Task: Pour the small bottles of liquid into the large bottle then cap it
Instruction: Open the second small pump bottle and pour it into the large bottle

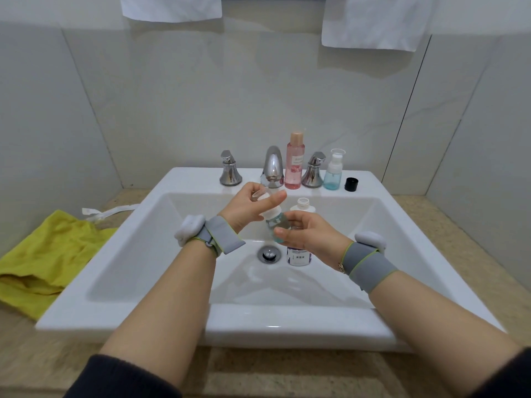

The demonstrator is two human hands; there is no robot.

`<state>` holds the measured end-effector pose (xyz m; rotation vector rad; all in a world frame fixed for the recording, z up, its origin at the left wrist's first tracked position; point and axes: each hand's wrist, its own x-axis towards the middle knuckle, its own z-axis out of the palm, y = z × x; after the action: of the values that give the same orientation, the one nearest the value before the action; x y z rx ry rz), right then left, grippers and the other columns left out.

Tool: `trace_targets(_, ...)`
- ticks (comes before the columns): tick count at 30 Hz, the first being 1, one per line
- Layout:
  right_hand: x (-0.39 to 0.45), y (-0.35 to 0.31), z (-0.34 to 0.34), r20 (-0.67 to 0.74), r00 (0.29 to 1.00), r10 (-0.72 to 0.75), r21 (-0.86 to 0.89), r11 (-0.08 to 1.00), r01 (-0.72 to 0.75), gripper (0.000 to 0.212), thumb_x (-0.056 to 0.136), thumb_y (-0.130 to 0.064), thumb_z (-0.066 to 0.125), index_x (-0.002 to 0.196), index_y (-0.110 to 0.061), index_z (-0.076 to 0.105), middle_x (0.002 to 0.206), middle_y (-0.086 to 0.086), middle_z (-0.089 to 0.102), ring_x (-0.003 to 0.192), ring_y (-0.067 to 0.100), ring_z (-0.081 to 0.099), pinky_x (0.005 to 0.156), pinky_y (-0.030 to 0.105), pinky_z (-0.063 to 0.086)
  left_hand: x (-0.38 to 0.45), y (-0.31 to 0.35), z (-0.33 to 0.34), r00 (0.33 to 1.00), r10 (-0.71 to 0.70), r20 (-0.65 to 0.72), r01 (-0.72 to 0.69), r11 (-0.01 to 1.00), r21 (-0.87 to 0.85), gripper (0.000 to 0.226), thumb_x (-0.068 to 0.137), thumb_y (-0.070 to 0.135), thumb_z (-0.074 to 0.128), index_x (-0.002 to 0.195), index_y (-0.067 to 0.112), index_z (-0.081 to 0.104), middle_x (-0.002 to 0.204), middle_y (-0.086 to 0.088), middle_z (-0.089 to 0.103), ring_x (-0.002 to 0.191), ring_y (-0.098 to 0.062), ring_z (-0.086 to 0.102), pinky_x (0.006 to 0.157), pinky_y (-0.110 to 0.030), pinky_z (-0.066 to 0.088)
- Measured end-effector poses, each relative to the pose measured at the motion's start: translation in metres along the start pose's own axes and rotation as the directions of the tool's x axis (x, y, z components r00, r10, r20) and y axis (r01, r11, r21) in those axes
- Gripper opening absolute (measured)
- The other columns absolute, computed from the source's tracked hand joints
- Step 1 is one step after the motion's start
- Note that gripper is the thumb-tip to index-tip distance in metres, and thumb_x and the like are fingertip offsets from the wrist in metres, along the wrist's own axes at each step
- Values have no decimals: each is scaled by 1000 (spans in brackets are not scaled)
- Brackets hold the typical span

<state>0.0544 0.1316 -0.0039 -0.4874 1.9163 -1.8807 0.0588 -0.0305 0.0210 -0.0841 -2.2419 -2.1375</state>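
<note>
Over the sink basin point(161, 248), holding a small blue bottle point(277, 225) between both hands: right hand point(309, 235) curling fingers round its body, left hand point(250, 206) pinching its white pump top point(268, 206). Just behind the right hand, standing uncapped in the basin, the large bottle point(300, 255); well apart on the ledge, lying loose, a black cap point(352, 184).

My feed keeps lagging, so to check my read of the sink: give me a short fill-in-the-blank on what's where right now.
1. The right hand grips a small ____-tinted bottle.
2. The large bottle standing in the sink has no ____ on.
3. The black cap lies on the sink's back ledge, right of the ____ bottle.
4. The pink bottle stands just right of the ____.

Missing: blue; cap; pump; spout
</note>
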Motion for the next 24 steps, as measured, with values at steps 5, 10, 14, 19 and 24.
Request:
trace_targets(5, 1, -2, -1, -26, 999, 20, 27, 999, -19, 23, 87, -2, 62, 110, -5, 58, 105, 12, 61, 90, 20, 63, 86, 27, 55, -4, 5, -12, 979, -58, 196, 79, 992, -101, 50, 74, 23, 63, 122, 17, 50, 127, -4, 62, 122, -24, 52, 106, -45, 35)
trace_targets(10, 0, -2, -2, -25, 1000, 17, 31, 999, -17, 27, 87, -2, 62, 114, -2, 57, 105, 13, 60, 90, 21, 63, 87, 27, 54, -4, 1, -13, 994, -2, 108, 13, 995, -96, 27, 86, 3, 61, 108, 17, 58, 102, 1, 71, 99, -18, 58, 89, -32, 39)
trace_targets(14, 0, -2, -2, -33, 999, 9, 26, 1000, -8, 21, 85, 0, 64, 104, -9, 59, 102, 9, 62, 89, 20, 63, 86, 28, 55, -1, 3, -11, 997, 20, -69, -29, 990, -138, 18, 85, 8, 65, 96, 19, 57, 89, 1, 64, 86, -12, 58, 81, -28, 43)
trace_targets(19, 0, -2, -3, -37, 999, 2, 30, 1000, -1, 23, 84, -1, 66, 105, -8, 60, 102, 9, 63, 90, 20, 64, 88, 28, 55, 3, 4, -14, 979, -1, -206, -39, 981, -191, 24, 85, 16, 66, 106, 13, 54, 90, 0, 59, 79, -11, 57, 74, -24, 46)
trace_targets(24, -2, -9, -7, -76, 996, -37, 55, 998, 41, 31, 84, 1, 65, 113, -3, 58, 104, 9, 64, 91, 20, 64, 82, 26, 57, 5, 0, -17, 974, -76, -215, 30, 977, -211, 22, 90, 20, 61, 111, 15, 57, 108, -9, 58, 94, -20, 52, 75, -24, 45)
